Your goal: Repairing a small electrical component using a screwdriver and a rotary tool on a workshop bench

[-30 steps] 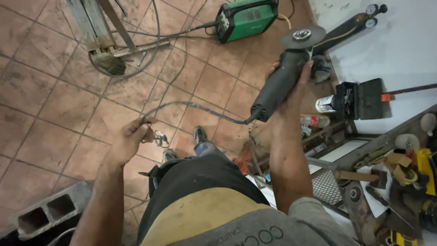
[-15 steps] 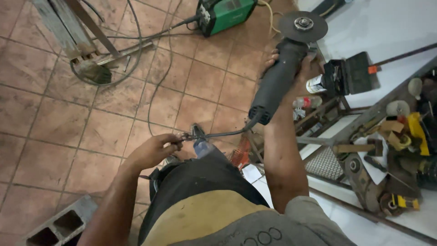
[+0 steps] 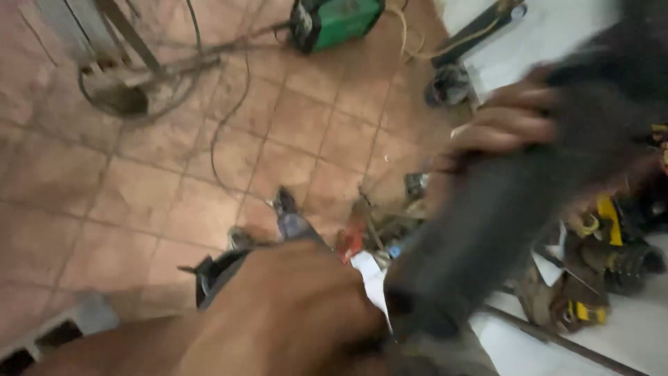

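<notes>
Head view looks down on my right hand (image 3: pixel 504 125), its fingers wrapped tight around the dark body of the angle grinder (image 3: pixel 501 209), which is raised close to the lens and blurred. The grinder's body slants from upper right down to lower centre, its rear end just beside my left hand (image 3: pixel 292 313). That left hand sits low in the frame, very close and smeared; I cannot tell whether its fingers are together or apart, or whether it grips anything. Below and behind the hands lies the reddish tiled floor (image 3: pixel 139 202), with a loose cable (image 3: pixel 229 118) curling across it. A green machine (image 3: pixel 337 21) stands at the top. At right, yellow-and-black tools (image 3: pixel 591 278) lie in a heap on a white surface (image 3: pixel 626 334).
</notes>
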